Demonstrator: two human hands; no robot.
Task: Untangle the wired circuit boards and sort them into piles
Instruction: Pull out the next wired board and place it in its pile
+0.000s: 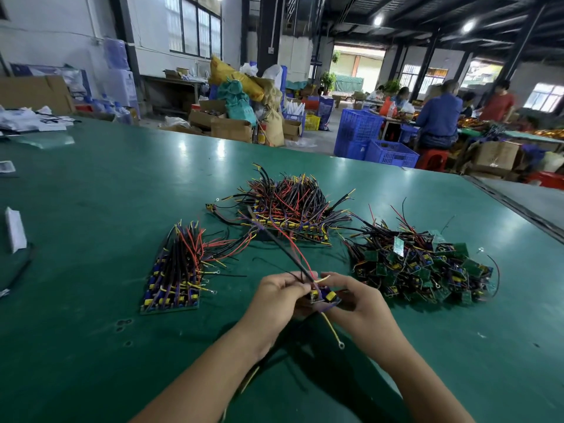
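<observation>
Held circuit board [327, 297]: largely covered by the fingers of the left hand [279, 297] and right hand [355, 299]; markings unreadable. Both forearms are cut off at the bottom edge. Boards in the middle pile [293, 212] are mostly buried under wires. Background workers [439, 117] blurred. White item [6, 167] cropped at the left edge, nature undetermined.

Left hand [276, 296], right hand [355, 296] holding wired board [324, 296], green table [91, 193]

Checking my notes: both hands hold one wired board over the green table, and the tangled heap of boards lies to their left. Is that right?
Not quite: the head view shows the tangled heap lying to their right. Both the left hand and right hand do hold one wired board over the green table.
</observation>
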